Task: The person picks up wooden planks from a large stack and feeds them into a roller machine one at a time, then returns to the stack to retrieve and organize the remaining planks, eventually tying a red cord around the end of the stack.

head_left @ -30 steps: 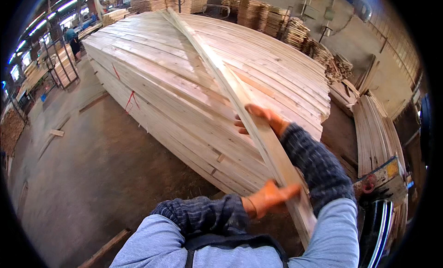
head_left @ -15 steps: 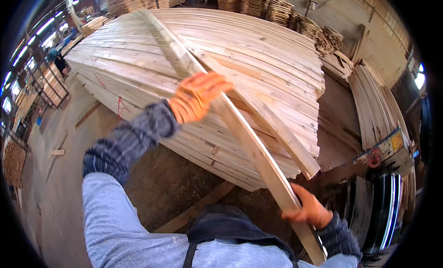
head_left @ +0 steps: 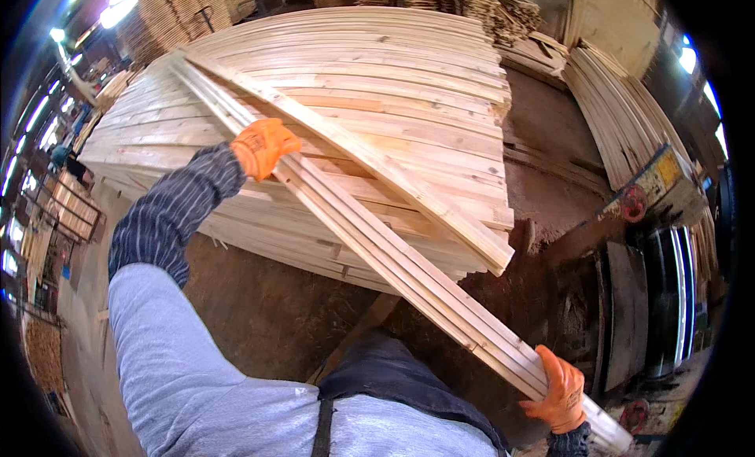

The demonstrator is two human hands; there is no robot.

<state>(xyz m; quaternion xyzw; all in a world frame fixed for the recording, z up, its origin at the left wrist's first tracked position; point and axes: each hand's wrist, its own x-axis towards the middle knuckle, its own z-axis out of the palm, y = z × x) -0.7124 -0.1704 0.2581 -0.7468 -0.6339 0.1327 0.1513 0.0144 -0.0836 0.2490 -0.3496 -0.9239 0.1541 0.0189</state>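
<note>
A long, pale wooden board point(head_left: 393, 267) with grooves along its upward face runs slantwise in front of me, from far left to near right. My left hand point(head_left: 264, 149), in an orange glove, is closed over it toward the far part. My right hand point(head_left: 560, 390), gloved alike, grips the board close to its near end, thumb on one edge and fingers at the other. Beyond it, a second loose board point(head_left: 385, 167) lies diagonally across a wide stack of boards point(head_left: 425, 95). The far end of the held board rests on or just above that stack; I cannot tell which.
At right stands a yellow and grey machine part point(head_left: 668, 186) with a red round knob, beside dark metal equipment point(head_left: 653, 300). Another pile of boards point(head_left: 621, 111) lies behind it. Stacked timber point(head_left: 177, 20) lines the back. A person point(head_left: 71, 164) is far off at left.
The held board has been turned, so its grooved face now shows upward. Both hands keep hold of it; the right hand is lower and farther right, the left farther left. My view has shifted.
</note>
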